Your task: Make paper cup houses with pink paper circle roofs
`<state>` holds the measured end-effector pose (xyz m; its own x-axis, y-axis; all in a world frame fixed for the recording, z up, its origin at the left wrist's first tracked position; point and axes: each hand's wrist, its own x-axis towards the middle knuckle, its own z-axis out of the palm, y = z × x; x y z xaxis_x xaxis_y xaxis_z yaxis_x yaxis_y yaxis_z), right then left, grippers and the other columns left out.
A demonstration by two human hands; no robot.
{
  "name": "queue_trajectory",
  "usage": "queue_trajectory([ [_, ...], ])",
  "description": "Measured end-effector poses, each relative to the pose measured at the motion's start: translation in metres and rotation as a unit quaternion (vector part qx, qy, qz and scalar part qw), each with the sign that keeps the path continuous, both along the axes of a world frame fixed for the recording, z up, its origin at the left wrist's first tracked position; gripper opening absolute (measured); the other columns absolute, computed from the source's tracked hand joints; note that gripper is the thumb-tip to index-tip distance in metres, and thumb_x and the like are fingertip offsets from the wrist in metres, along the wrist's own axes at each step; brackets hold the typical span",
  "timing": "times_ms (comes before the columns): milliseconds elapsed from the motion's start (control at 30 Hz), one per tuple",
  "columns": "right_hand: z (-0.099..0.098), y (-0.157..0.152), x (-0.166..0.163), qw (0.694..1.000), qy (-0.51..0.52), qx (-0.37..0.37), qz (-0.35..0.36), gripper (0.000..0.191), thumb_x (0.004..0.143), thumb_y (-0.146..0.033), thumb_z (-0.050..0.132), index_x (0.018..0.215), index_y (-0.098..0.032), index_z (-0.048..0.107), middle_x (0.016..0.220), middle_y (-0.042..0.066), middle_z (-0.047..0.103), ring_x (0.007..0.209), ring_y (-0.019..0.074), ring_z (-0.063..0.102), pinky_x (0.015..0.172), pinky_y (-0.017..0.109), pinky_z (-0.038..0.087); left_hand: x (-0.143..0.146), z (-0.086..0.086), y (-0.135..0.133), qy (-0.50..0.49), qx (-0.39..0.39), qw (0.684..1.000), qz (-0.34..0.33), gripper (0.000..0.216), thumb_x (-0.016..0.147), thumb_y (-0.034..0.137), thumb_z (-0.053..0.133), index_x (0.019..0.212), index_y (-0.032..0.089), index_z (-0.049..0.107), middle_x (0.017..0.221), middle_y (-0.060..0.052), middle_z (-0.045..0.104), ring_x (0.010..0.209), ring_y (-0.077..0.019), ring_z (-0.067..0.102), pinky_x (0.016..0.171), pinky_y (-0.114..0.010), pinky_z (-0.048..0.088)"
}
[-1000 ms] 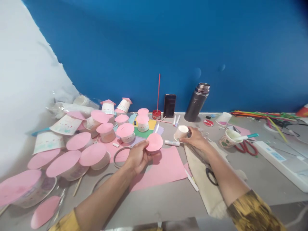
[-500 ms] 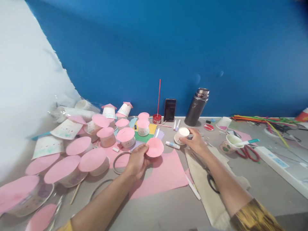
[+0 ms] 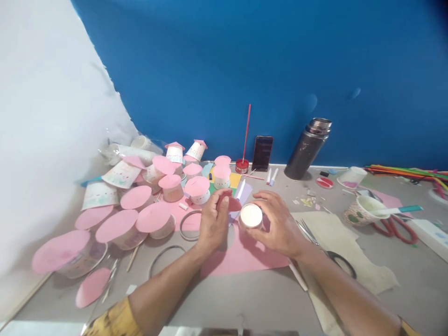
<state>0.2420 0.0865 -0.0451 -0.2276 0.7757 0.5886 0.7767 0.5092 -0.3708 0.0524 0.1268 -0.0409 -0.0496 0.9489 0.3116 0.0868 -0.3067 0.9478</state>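
Note:
In the head view my left hand (image 3: 216, 219) pinches a pink paper disc (image 3: 230, 203), which is tilted so that its face is seen at a slant. My right hand (image 3: 276, 223) has its fingers wrapped round a small white paper cup (image 3: 251, 216), its pale round end facing up. Cup and disc are close side by side; whether they touch I cannot tell. Beneath both hands lies a sheet of pink paper (image 3: 247, 259). To the left stand several upturned paper cups with pink discs on top, such as the pink-topped cup (image 3: 198, 187).
At the back a phone (image 3: 262, 154) and a dark flask (image 3: 308, 149) lean by the blue wall. On the right are scissors (image 3: 341, 263) on a beige cloth (image 3: 364, 261), a patterned cup (image 3: 362, 211) with a brush, and a power strip (image 3: 429, 238). Tape rings (image 3: 191, 226) lie left.
My right hand has lifted the white cup from its place and brought it left, near the disc. My left hand has turned the disc from facing me to slanted. The view has shifted.

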Motion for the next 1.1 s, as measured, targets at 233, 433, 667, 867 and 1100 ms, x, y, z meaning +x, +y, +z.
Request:
queue_trajectory([
  [233,0.000,0.004,0.008,0.996,0.024,-0.088,-0.009,0.041,0.078,-0.043,0.078,0.110,-0.021,0.067,0.129,0.015,0.063,0.127,0.0364,0.055,0.105,0.053,0.047,-0.006,-0.003,0.015,0.049,-0.035,0.998,0.008,0.027,0.094,0.029,0.050,0.101,0.019,0.075,0.109,-0.008,0.079,0.107,-0.0260,0.070,0.100,-0.046,0.053],
  [433,-0.007,0.006,0.003,0.987,0.041,-0.156,0.002,0.049,0.076,-0.045,0.079,0.117,-0.020,0.068,0.134,0.016,0.062,0.130,0.0364,0.054,0.110,0.053,0.046,-0.009,0.000,0.011,0.096,0.070,0.992,0.045,0.029,0.101,0.026,0.046,0.109,0.021,0.074,0.113,-0.007,0.079,0.108,-0.0223,0.072,0.095,-0.040,0.058],
  [667,-0.003,0.012,0.024,0.964,0.095,-0.240,0.067,0.078,0.076,-0.059,0.079,0.143,-0.025,0.056,0.152,0.015,0.051,0.143,0.0366,0.045,0.118,0.057,0.039,0.000,-0.017,-0.003,0.175,0.371,0.905,-0.109,0.029,0.101,0.011,0.049,0.125,0.021,0.063,0.131,-0.013,0.072,0.133,-0.0229,0.062,0.111,-0.047,0.053],
  [867,0.014,0.016,0.051,0.905,0.214,-0.330,0.163,0.062,0.086,-0.057,0.073,0.142,-0.035,0.058,0.153,0.006,0.054,0.144,0.0317,0.048,0.121,0.055,0.036,0.002,-0.018,-0.010,0.226,0.439,0.852,-0.172,0.036,0.099,0.005,0.049,0.132,0.018,0.057,0.138,-0.021,0.065,0.146,-0.0292,0.048,0.110,-0.054,0.053],
  [1100,0.014,0.017,0.050,0.888,0.255,-0.353,0.147,0.051,0.087,-0.049,0.075,0.132,-0.027,0.066,0.142,0.009,0.064,0.133,0.0316,0.058,0.116,0.053,0.042,0.002,-0.014,-0.014,0.246,0.438,0.830,-0.243,0.034,0.094,0.010,0.057,0.127,0.019,0.058,0.144,-0.022,0.059,0.149,-0.0337,0.043,0.113,-0.058,0.049],
])
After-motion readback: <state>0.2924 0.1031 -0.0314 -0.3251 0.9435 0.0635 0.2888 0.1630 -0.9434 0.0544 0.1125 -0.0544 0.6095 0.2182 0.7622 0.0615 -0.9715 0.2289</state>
